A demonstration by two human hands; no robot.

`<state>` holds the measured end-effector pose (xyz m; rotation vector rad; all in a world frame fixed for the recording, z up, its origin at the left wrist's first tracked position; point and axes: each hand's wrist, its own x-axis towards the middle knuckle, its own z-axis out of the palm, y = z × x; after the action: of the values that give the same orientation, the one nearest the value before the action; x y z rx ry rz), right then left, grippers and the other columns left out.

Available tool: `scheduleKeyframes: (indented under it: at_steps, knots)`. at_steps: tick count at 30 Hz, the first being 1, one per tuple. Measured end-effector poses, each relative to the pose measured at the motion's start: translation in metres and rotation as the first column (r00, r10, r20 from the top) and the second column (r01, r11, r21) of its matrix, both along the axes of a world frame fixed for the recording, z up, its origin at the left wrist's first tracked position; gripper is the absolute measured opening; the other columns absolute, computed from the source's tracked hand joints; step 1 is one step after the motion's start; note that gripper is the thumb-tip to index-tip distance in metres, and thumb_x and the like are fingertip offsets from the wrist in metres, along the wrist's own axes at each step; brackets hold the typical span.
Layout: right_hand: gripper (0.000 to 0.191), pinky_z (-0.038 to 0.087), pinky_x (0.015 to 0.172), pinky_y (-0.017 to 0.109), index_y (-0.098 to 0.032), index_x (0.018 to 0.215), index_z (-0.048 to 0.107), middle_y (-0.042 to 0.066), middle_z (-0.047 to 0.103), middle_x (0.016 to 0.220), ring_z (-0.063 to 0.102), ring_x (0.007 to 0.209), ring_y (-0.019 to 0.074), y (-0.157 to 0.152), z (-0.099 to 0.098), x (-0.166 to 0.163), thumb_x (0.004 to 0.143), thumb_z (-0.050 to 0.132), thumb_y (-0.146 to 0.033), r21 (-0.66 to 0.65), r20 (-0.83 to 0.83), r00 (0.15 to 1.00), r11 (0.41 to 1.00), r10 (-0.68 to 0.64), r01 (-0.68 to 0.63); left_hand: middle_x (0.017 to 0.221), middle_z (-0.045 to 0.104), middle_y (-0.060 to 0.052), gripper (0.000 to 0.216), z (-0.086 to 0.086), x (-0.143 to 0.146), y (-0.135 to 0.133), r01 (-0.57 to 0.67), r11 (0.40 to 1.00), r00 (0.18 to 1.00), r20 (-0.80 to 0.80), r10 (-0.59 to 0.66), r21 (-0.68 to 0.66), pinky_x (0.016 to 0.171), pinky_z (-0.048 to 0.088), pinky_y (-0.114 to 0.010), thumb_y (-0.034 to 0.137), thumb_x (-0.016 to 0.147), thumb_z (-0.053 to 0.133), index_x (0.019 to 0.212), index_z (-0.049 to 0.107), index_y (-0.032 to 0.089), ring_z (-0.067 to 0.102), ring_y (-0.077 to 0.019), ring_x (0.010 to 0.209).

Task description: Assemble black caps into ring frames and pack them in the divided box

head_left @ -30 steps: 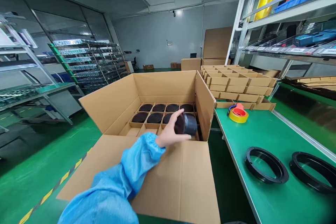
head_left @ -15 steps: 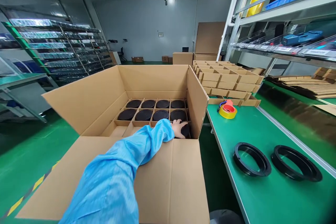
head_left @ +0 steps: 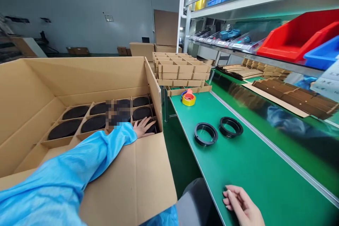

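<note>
My left hand point(head_left: 144, 127), in a blue sleeve point(head_left: 79, 169), reaches into the open cardboard box point(head_left: 95, 74). Its fingers are spread over a black round part at the right end of the front filled row, and the hand covers most of that part. Black round parts point(head_left: 75, 112) fill the divided cells behind it; a blurred patch hides some of them. Over the near end of the green table point(head_left: 254, 162) is my right hand point(head_left: 242, 206), its fingers curled together with nothing visible in them. Two black rings point(head_left: 206, 135) lie farther up the table.
A yellow tape roll with a red piece point(head_left: 188, 98) lies on the table beyond the rings. Stacked cardboard dividers point(head_left: 182, 70) stand at its far end. To the right, a shelf holds a red bin point(head_left: 296, 39) and a blue bin point(head_left: 323, 53). Flat cardboard point(head_left: 293, 95) lies beneath.
The view has swung right, toward the table. My left hand has gone from curling over the black part to spreading its fingers on it. My right hand has come into view.
</note>
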<state>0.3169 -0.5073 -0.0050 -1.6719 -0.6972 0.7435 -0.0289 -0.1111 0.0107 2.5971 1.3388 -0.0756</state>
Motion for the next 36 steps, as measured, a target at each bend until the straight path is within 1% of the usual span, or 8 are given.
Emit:
scheduleKeyframes:
  at_steps: [8, 11, 15, 18, 22, 27, 31, 36]
  knots:
    - [0.057, 0.059, 0.06, 0.029, -0.019, 0.097, 0.069, 0.01, 0.07, 0.087, 0.069, 0.074, 0.0248, 0.008, -0.004, 0.02, 0.082, 0.066, -0.074, -0.013, 0.026, 0.976, 0.976, 0.218, -0.218, 0.157, 0.039, -0.011, 0.06, 0.012, 0.003, -0.005, -0.007, 0.984, 1.0, 0.023, 0.003, 0.176, 0.113, 0.026, -0.062, 0.052, 0.087, 0.052, 0.143, 0.05, 0.031, 0.031, -0.035, 0.146]
    - [0.047, 0.057, 0.06, 0.029, -0.019, 0.098, 0.064, 0.007, 0.067, 0.088, 0.068, 0.072, 0.022, 0.042, 0.018, 0.032, 0.095, 0.05, -0.064, 0.039, 0.253, 0.944, 0.973, 0.21, -0.227, 0.132, 0.061, -0.02, 0.055, 0.043, 0.008, -0.011, -0.053, 0.936, 0.991, 0.136, 0.005, 0.348, 0.101, 0.043, -0.058, 0.049, 0.084, 0.054, 0.128, 0.059, 0.017, 0.053, -0.038, 0.125]
    - [0.032, 0.057, 0.088, 0.037, -0.02, 0.12, 0.061, 0.011, 0.058, 0.129, 0.065, 0.105, 0.0245, 0.115, 0.055, 0.07, 0.094, 0.046, -0.032, 0.07, 0.508, 0.86, 0.992, 0.053, -0.103, 0.097, 0.064, -0.016, 0.034, 0.097, 0.029, -0.05, -0.136, 0.785, 0.91, 0.389, -0.143, 0.604, 0.09, 0.052, -0.045, 0.04, 0.095, 0.041, 0.106, 0.058, 0.012, 0.062, -0.0289, 0.097]
    - [0.04, 0.043, 0.109, 0.043, -0.02, 0.12, 0.064, 0.011, 0.047, 0.143, 0.052, 0.127, 0.0279, 0.164, 0.069, 0.102, 0.081, 0.055, -0.013, 0.068, 0.538, 0.842, 0.998, -0.029, -0.009, 0.1, 0.064, -0.007, 0.016, 0.122, 0.063, -0.099, 0.126, 0.647, 0.673, 0.414, -0.612, 0.752, 0.086, 0.054, -0.032, 0.026, 0.094, 0.056, 0.109, 0.059, 0.02, 0.064, -0.02, 0.094]
    - [0.011, 0.045, 0.103, 0.047, -0.019, 0.084, 0.068, 0.011, 0.062, 0.108, 0.06, 0.11, 0.0308, 0.184, 0.071, 0.125, 0.076, 0.062, -0.013, 0.049, 0.52, 0.853, 0.998, -0.052, 0.031, 0.131, 0.062, -0.01, 0.032, 0.114, 0.131, -0.129, 0.469, 0.578, 0.616, 0.223, -0.756, 0.667, 0.101, 0.054, -0.038, 0.023, 0.097, 0.052, 0.129, 0.057, 0.022, 0.058, -0.0253, 0.122]
    - [0.025, 0.055, 0.083, 0.039, -0.021, 0.09, 0.066, 0.006, 0.062, 0.094, 0.062, 0.087, 0.0248, 0.114, 0.08, 0.132, 0.088, 0.058, -0.045, 0.177, 0.453, 0.888, 0.984, -0.081, 0.0, 0.141, 0.058, -0.013, 0.042, 0.067, 0.198, -0.097, 0.598, 0.617, 0.692, 0.058, -0.719, 0.511, 0.103, 0.053, -0.056, 0.027, 0.089, 0.066, 0.13, 0.06, 0.019, 0.047, -0.0407, 0.135]
    - [0.044, 0.057, 0.074, 0.034, -0.019, 0.098, 0.066, 0.004, 0.064, 0.087, 0.063, 0.076, 0.0211, 0.017, 0.098, 0.127, 0.091, 0.054, -0.06, 0.222, 0.391, 0.916, 0.975, -0.094, 0.005, 0.125, 0.067, -0.01, 0.015, 0.044, 0.231, -0.083, 0.65, 0.576, 0.593, 0.143, -0.793, 0.496, 0.107, 0.051, -0.056, 0.021, 0.092, 0.056, 0.095, 0.07, 0.018, 0.044, -0.0376, 0.139]
    - [0.043, 0.057, 0.073, 0.034, -0.018, 0.101, 0.064, 0.005, 0.064, 0.089, 0.063, 0.076, 0.0207, -0.08, 0.1, 0.118, 0.096, 0.051, -0.059, 0.223, 0.412, 0.881, 0.963, -0.234, 0.151, 0.127, 0.065, -0.012, 0.029, 0.038, 0.28, -0.11, 0.691, 0.528, 0.463, 0.258, -0.848, 0.494, 0.109, 0.049, -0.053, 0.031, 0.097, 0.047, 0.081, 0.069, 0.018, 0.042, -0.0358, 0.14]
